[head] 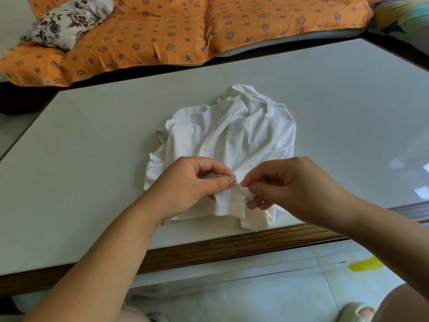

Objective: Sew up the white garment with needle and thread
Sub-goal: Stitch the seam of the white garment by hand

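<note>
Fingertips [246, 183] of your right hand [290, 184] closed narrow, pinching top of fold. Thumb of your left hand [192, 182] pinches same fold just beside; hands almost touching. Needle, thread: cannot tell. Hem flap [229, 204] hangs below fingers, long axis toward near tabletop [92, 140] edge. Rest of white garment [232, 135] bunched beyond hands, mid-tabletop. Both hands equally near; judgement: right hand stitches.

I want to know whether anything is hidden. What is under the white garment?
The white garment lies crumpled on the table, whose pale top shows around it. Anything beneath its folds is covered. The left hand and right hand pinch its near edge.
</note>
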